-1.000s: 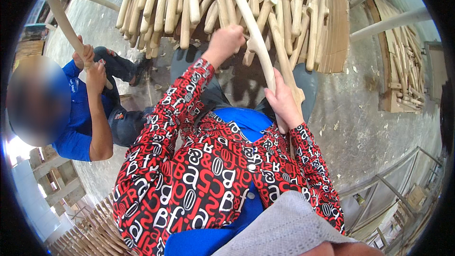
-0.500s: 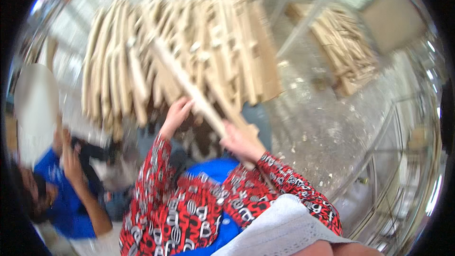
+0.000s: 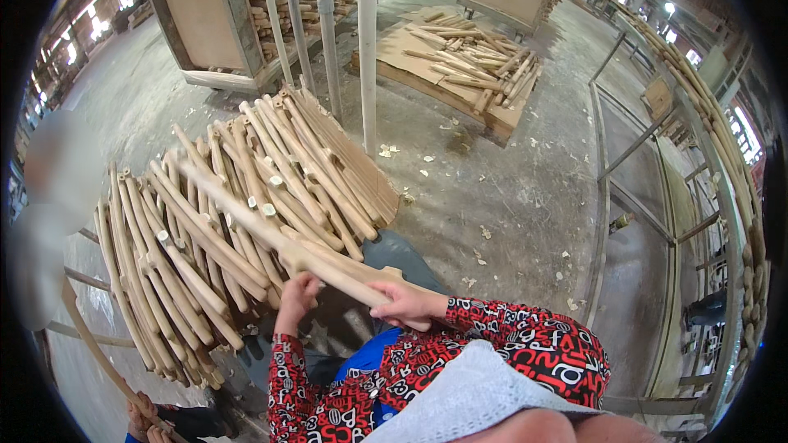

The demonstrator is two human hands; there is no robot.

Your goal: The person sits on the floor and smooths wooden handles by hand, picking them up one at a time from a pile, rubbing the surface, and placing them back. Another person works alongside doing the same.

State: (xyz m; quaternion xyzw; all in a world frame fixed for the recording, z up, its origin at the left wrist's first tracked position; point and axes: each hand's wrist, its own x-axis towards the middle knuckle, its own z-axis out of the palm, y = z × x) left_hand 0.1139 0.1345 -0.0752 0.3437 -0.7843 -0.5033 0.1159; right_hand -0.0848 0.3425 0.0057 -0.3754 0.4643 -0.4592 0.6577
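A long pale wooden stick with a knobby bump slants from my lap out over the pile. My right hand is wrapped around its near end. Close under the stick, my left hand is closed with its fingers curled; whether it pinches something small is hidden. More pale wood shows just behind my right hand. Many similar sticks lie side by side in a heap in front of me, some with pale cut ends.
At the lower left, another person's hands hold a curved stick. Upright metal poles stand beyond the pile. Further off, a low pallet bears more sticks. Metal racks line the right side. Wood chips litter the concrete floor.
The view has swung, so the pile sits lower and further left. My right hand stays on the stick. My left hand's fingers are now curled in near the stick.
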